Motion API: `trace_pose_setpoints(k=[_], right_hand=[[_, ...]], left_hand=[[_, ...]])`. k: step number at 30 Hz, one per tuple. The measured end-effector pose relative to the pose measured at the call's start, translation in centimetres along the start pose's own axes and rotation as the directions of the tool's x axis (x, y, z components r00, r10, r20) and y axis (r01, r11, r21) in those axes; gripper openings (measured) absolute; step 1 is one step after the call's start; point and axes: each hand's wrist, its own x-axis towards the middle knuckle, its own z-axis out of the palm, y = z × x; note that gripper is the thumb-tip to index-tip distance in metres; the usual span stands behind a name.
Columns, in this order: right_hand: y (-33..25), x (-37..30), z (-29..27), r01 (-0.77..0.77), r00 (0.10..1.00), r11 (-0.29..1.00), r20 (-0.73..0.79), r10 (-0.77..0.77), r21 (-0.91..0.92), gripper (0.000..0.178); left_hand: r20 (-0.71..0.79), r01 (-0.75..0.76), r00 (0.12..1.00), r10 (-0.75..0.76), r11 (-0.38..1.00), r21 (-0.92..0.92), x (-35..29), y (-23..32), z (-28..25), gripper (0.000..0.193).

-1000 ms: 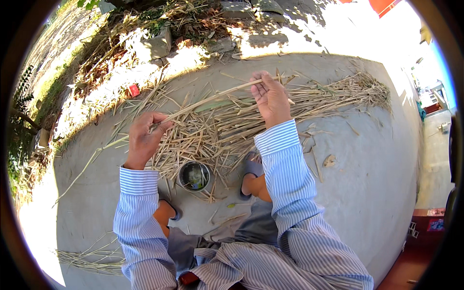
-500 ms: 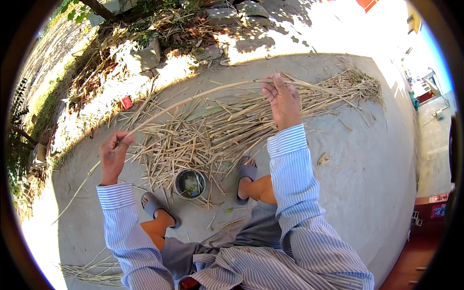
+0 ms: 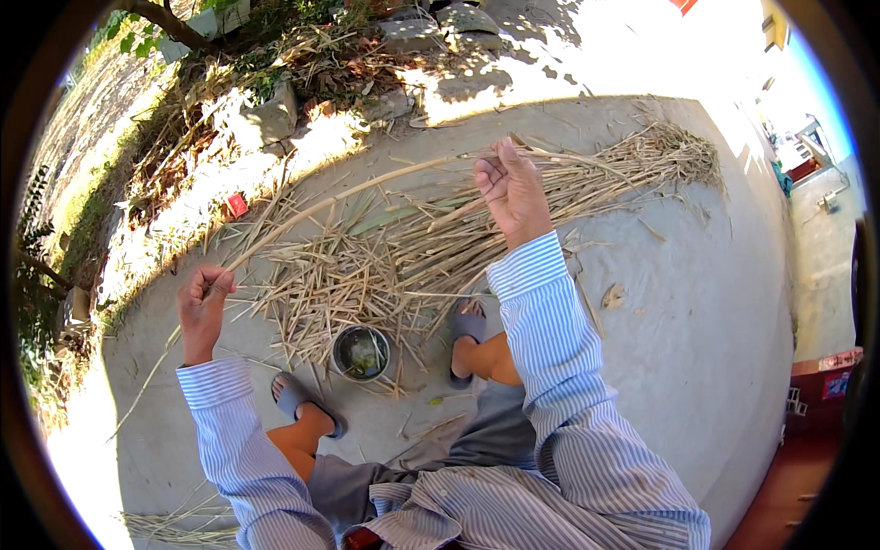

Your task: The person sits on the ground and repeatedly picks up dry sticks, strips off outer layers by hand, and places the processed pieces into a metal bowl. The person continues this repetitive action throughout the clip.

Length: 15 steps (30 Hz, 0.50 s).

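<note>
A long, dry, pale stalk bows in a shallow arc between my two hands, above the ground. My left hand pinches it near the left, and a thin tail trails from below that hand toward the lower left. My right hand is raised farther away, its fingers closed on the stalk near the right. Beneath lie a heap of short cut stalk pieces and a bundle of long stalks with bushy ends at the far right. Where the stalk passes my right fingers is partly hidden.
A dark round bucket with some liquid and green bits stands between my sandalled feet, at the heap's near edge. More thin stalks lie at the lower left. Stone blocks and dry litter border the concrete floor. A small red packet lies beyond.
Both hands, still on the stalk, have shifted slightly left; the left hand is a little lower and nearer. The stalk has moved with them.
</note>
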Motion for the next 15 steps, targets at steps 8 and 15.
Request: trace_pose_setpoints(k=[8,15], right_hand=[[-3.7,-0.4,-2.4,0.251,0.939,0.932,-0.169,-0.3,-0.26,0.029],[-6.4,0.7,-5.5,0.349,0.871,0.918,-0.296,-0.393,-0.19,0.024]], left_hand=[[0.058,0.077,0.995,-0.079,0.996,0.034,-0.4,-1.4,-2.8,0.011],[0.062,0.074,0.995,-0.074,0.997,0.003,-0.7,-1.5,-2.7,0.011]])
